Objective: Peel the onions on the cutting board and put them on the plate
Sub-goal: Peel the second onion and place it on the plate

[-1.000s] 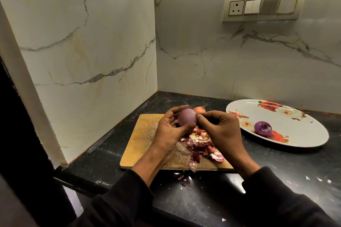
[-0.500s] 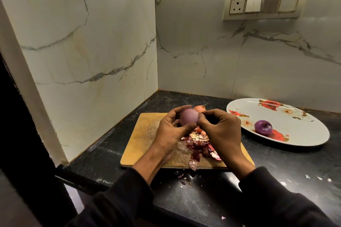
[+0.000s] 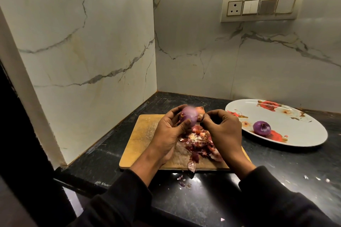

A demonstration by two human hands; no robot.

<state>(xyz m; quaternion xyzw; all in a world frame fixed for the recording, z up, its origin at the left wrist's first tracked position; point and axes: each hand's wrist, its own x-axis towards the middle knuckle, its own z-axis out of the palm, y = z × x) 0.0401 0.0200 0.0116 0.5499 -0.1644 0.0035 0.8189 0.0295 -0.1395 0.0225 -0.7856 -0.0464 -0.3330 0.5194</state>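
Left hand (image 3: 167,131) grasps a purple onion (image 3: 188,118), fingers curled round it, thumb across its near side; the onion is held above the far part of the board (image 3: 144,138). Right hand (image 3: 224,129), just right of the onion, has its fingers curled, the tips pinching a small scrap of skin (image 3: 200,116) beside the onion. Behind the hands an unpeeled onion (image 3: 200,110), brown, is partly visible at the far edge of the board. A heap of peels (image 3: 201,143) lies on the board's right half, under and between the hands; a few bits (image 3: 181,180) lie on the dark counter (image 3: 203,199) near the board's near edge. Right of the board, a flowered oval plate (image 3: 295,121) bears one peeled onion (image 3: 261,128) toward its near side. A switch panel (image 3: 262,6) is fixed on the far marble wall.
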